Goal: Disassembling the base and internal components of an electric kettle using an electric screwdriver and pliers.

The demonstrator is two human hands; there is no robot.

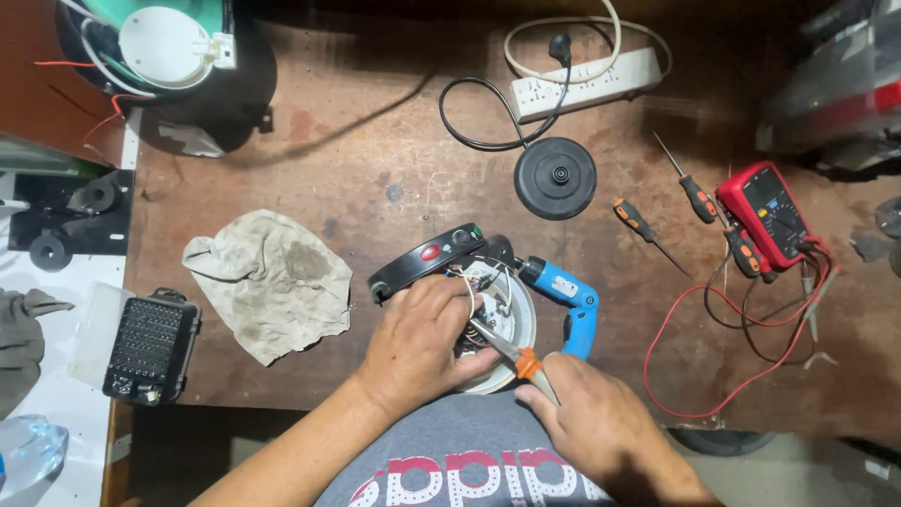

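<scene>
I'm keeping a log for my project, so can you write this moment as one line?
left hand: steadies kettle base | right hand: holds orange-handled pliers at its wires | blue electric screwdriver: lies beside | multimeter: at right

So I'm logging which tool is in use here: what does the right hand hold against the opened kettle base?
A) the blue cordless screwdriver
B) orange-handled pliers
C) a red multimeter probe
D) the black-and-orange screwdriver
B: the right hand grips the orange-handled pliers, their tip reaching into the opened kettle base that the left hand steadies, while the blue cordless screwdriver lies on the table beside it.
</scene>
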